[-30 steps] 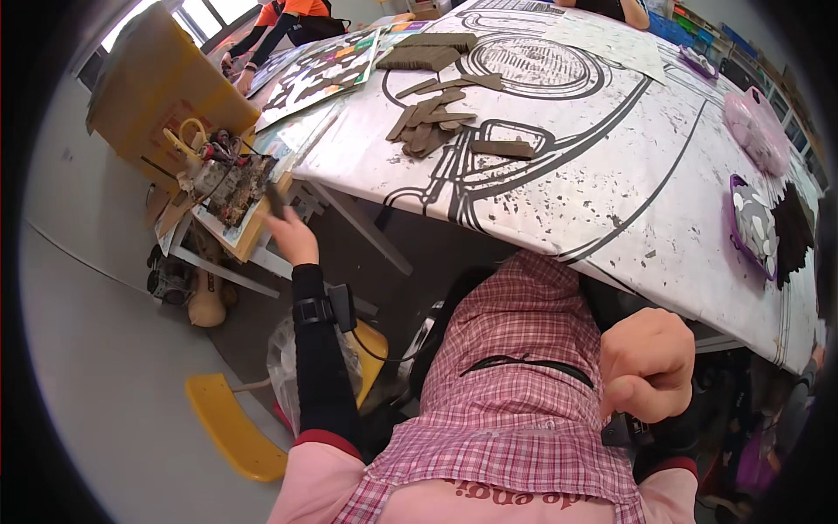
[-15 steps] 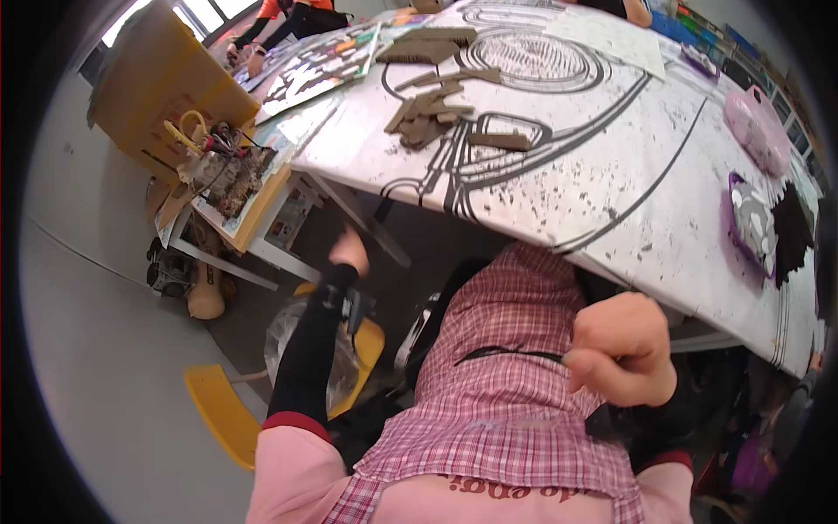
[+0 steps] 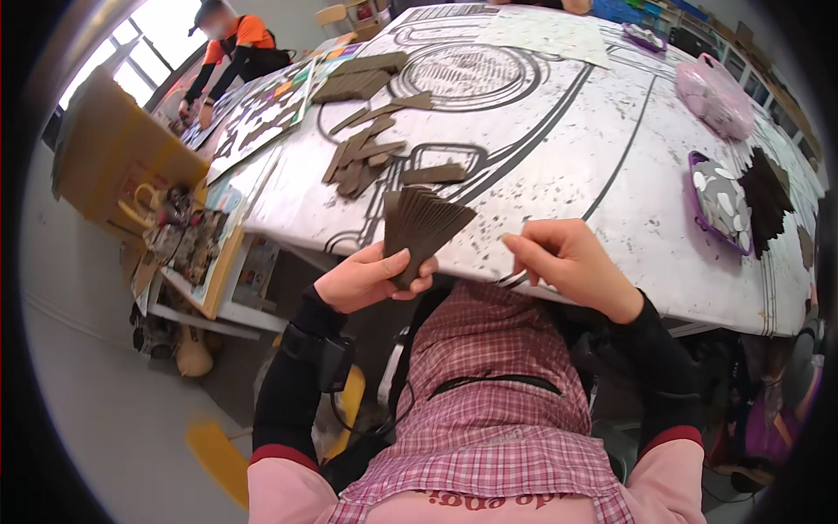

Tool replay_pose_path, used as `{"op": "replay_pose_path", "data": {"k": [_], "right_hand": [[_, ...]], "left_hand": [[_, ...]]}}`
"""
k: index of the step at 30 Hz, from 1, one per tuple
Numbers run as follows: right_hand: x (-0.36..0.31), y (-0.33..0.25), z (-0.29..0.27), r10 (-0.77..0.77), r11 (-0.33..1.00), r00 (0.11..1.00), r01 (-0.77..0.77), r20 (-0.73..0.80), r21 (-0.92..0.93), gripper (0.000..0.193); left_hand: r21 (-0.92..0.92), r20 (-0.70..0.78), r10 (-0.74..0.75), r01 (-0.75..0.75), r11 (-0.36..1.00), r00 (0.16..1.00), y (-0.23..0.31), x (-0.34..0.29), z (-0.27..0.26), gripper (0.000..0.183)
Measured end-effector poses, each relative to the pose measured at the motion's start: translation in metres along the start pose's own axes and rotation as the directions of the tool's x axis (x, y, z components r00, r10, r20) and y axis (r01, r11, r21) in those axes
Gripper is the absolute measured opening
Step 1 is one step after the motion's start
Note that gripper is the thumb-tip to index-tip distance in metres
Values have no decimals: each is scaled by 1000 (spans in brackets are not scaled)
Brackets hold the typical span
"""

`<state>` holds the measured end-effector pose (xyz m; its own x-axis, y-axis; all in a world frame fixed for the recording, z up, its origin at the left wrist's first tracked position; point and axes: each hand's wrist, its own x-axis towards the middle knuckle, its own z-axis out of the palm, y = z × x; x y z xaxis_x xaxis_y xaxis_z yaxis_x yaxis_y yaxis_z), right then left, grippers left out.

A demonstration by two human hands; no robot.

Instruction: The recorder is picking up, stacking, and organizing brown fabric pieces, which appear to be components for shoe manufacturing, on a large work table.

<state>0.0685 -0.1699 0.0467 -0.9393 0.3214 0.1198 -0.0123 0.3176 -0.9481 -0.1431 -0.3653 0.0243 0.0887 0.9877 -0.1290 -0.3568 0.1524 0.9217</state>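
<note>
My left hand [image 3: 371, 278] is closed around a fanned stack of flat brown strips [image 3: 421, 223], held up at the table's near edge. The strips spread apart at the top and come together in my fingers. To its right, my right hand [image 3: 572, 262] is raised with thumb and forefinger pinched together. Whatever lies in that pinch, if anything, is too small to make out. A loose pile of similar brown strips [image 3: 362, 157] lies on the table beyond my left hand, with a single brown piece [image 3: 434, 173] beside it.
The white table [image 3: 628, 271] bears black line drawings and dark specks. Brown stacks [image 3: 362, 77] lie farther off. At right are a purple basket [image 3: 697, 188] of pale pieces, dark strips [image 3: 768, 205] and a pink bag [image 3: 711, 92]. A cardboard box [image 3: 122, 166] and another person [image 3: 249, 44] are at left.
Both hands have risen to the table edge. My left hand came up from low beside the chair and now shows the fanned strips. My right hand went from a fist to a pinch.
</note>
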Motion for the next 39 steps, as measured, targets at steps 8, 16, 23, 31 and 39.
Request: {"op": "replay_pose_path", "data": {"k": [8, 16, 23, 31, 39], "right_hand": [[53, 31, -84, 92, 985, 993, -80, -71, 155, 43], [87, 75, -129, -55, 994, 977, 33, -207, -106, 54], [95, 101, -191, -157, 881, 942, -2, -296, -473, 31], [109, 153, -226, -300, 809, 936, 147, -184, -570, 37], [103, 174, -254, -78, 846, 974, -49, -213, -531, 39]], "left_hand": [[78, -35, 32, -29, 997, 999, 26, 143, 10, 31], [435, -192, 333, -224, 872, 923, 7, 259, 34, 75], [629, -205, 377, -174, 758, 903, -3, 310, 13, 75], [906, -11, 591, -242, 346, 806, 8, 380, -11, 34], [916, -117, 492, -97, 389, 863, 5, 402, -30, 26]]}}
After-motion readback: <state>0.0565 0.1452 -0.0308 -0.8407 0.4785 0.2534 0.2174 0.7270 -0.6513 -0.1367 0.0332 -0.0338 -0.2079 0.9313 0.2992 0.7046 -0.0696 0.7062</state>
